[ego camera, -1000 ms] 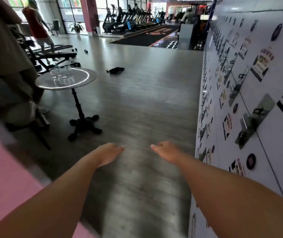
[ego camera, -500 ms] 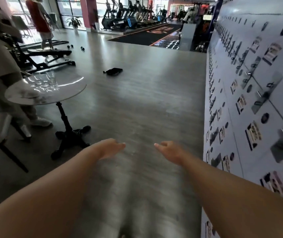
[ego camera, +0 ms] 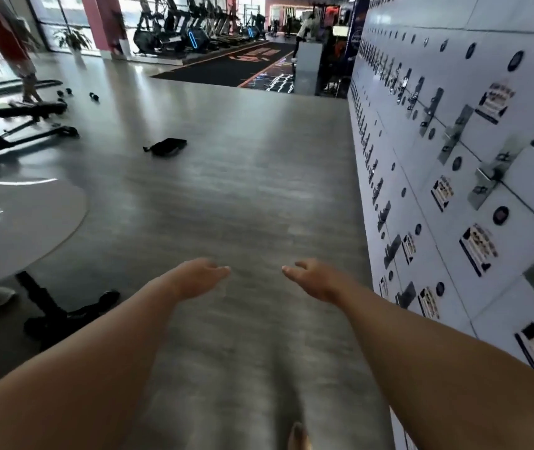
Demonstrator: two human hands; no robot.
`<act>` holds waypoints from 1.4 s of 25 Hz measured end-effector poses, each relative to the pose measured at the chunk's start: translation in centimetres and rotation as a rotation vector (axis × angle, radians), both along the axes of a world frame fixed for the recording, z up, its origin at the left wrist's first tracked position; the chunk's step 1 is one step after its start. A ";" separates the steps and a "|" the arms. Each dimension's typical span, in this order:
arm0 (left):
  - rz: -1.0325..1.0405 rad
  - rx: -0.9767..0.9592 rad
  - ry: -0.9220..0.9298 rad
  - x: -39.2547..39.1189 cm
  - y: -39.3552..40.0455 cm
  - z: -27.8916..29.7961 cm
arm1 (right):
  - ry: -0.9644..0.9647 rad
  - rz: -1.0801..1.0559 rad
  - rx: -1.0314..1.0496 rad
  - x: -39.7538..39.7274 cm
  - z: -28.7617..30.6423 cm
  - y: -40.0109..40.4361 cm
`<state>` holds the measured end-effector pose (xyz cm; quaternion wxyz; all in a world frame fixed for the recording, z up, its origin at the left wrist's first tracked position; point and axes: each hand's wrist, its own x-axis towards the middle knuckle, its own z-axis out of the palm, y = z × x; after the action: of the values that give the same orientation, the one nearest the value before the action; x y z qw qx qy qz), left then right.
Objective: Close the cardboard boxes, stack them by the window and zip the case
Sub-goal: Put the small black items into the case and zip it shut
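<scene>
Round table (ego camera: pixel 16 228), far left: smooth pale glossy top, black cast pedestal foot

Black case (ego camera: pixel 165 147), left of centre: flat, soft-looking, lying on the grey wood-grain floor (ego camera: pixel 243 196) well ahead of both hands; zip state too small to tell. No cardboard boxes in view

Left hand (ego camera: pixel 199 276): fingers loose, empty

Right hand (ego camera: pixel 316 277): likewise relaxed, holding nothing

Locker wall (ego camera: pixel 454 157), right: flat white doors, metal latches, printed stickers

Advice: walk to the case, steady one end while drawing the zip

Grey wood-grain floor (ego camera: pixel 226 196), white lockers (ego camera: pixel 454 76), black case (ego camera: pixel 165 147), white round table (ego camera: pixel 25 222), pink pillar (ego camera: pixel 106 21)
</scene>
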<state>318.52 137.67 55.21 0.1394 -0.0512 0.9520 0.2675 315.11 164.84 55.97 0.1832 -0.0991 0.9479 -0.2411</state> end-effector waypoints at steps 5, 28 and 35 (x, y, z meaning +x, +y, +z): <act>0.036 -0.002 0.020 -15.8 -1.7 -0.3 | -0.011 0.006 -0.073 -17.0 -0.4 -1.8; 0.171 0.000 -0.023 -81.1 -26.1 -0.8 | -0.048 0.136 -0.088 -85.6 0.1 -27.9; 0.232 -0.019 -0.041 -101.7 -32.4 -1.1 | -0.052 0.234 -0.055 -109.1 -1.2 -34.7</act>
<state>216.84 105.22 54.12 0.1266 -0.1678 0.9392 0.2716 206.02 130.14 54.75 0.2319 -0.2075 0.9178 -0.2467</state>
